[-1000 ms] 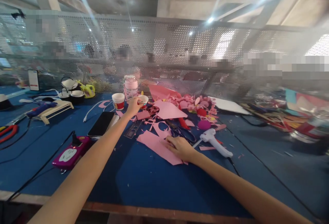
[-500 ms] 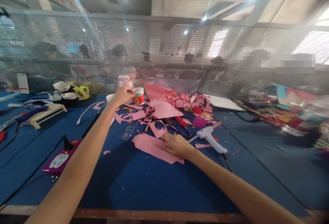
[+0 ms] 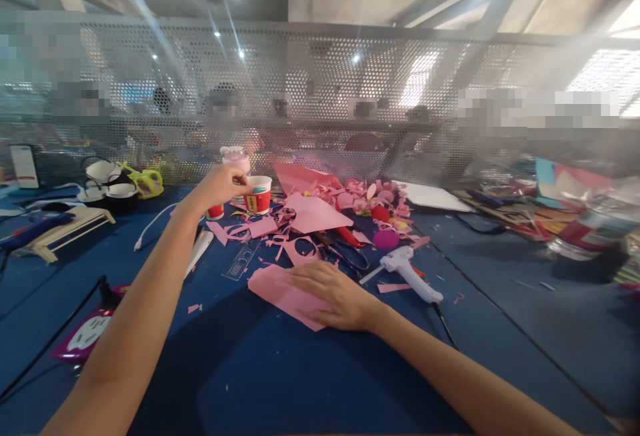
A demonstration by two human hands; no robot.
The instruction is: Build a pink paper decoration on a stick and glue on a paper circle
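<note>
My left hand [image 3: 223, 185] reaches far forward, its fingers pinched at the left rim of a red and white paper cup [image 3: 259, 200]. Something teal shows inside that cup. A second red paper cup [image 3: 215, 211] is partly hidden behind my left wrist. My right hand [image 3: 336, 295] lies flat with fingers stretched out over a pink paper sheet [image 3: 273, 287] and covers its right side. Beyond the sheet are a clear stencil ruler [image 3: 241, 261] and dark-handled scissors [image 3: 353, 254]. A white glue gun [image 3: 407, 273] lies right of my right hand.
Pink paper scraps [image 3: 370, 196] are heaped across the middle. A purple power strip [image 3: 83, 338] with a black cord sits at the left, near a small wooden stand [image 3: 70, 233]. A plastic jar [image 3: 595, 226] stands at the right. A perforated metal screen [image 3: 320, 83] closes the back.
My right hand has flattened over the pink sheet, its fingers stretched out instead of curled. My left fingers stay at the cup's rim. The whole view has shifted slightly.
</note>
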